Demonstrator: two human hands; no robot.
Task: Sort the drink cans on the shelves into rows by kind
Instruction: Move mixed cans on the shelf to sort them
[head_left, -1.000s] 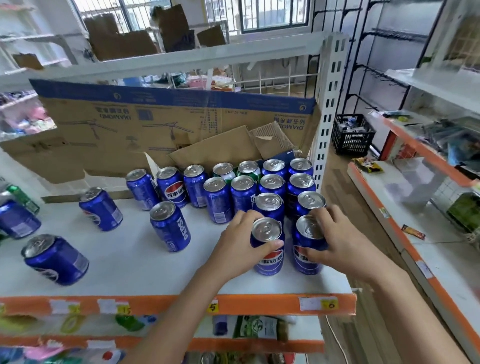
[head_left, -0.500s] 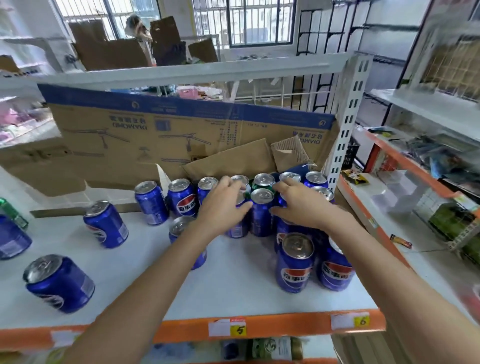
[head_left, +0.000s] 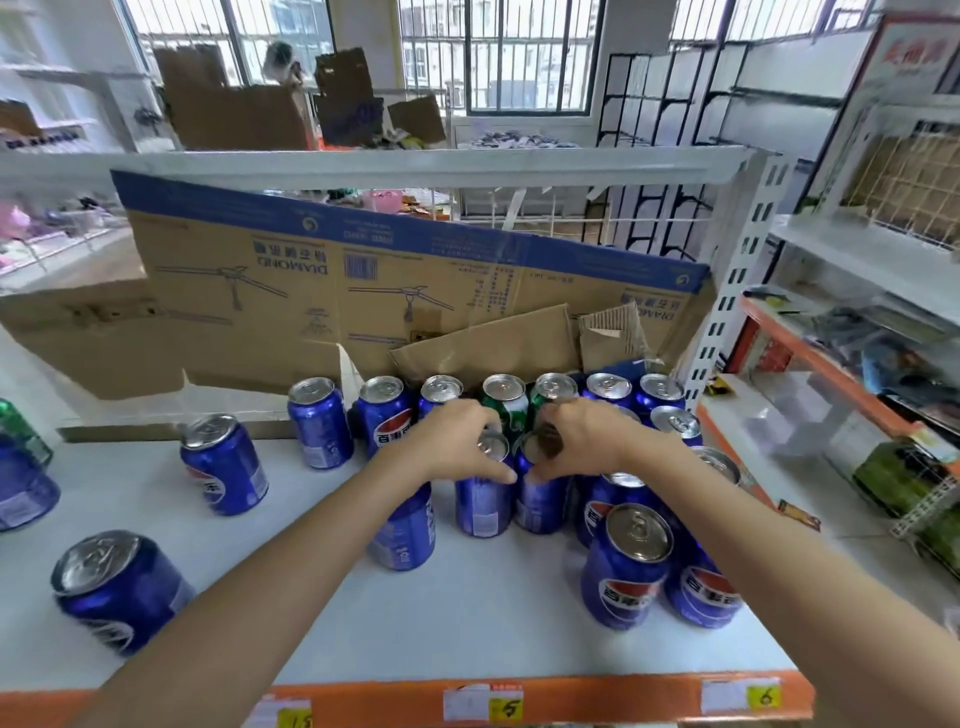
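Observation:
Several blue Pepsi cans stand on the white shelf (head_left: 467, 613). My left hand (head_left: 449, 441) grips the top of one blue can (head_left: 483, 501) in the middle. Beside it, my right hand (head_left: 582, 439) grips the top of a neighbouring blue can (head_left: 540, 504). Behind my hands, two green cans (head_left: 506, 402) stand in the back row among blue ones. At the front right, two blue cans (head_left: 626, 566) stand side by side, with more blue cans in columns behind them. Loose blue cans (head_left: 223, 462) are scattered on the left.
A large flattened cardboard box (head_left: 322, 291) leans against the shelf's back. The orange shelf edge (head_left: 571, 701) carries price tags. A white upright (head_left: 737, 280) bounds the shelf on the right. Another shelving unit (head_left: 857, 364) stands across the aisle. A green can (head_left: 21, 431) shows at far left.
My hands left the two front cans, reached to the back rows, and now grip two blue cans in the middle. The view has moved closer.

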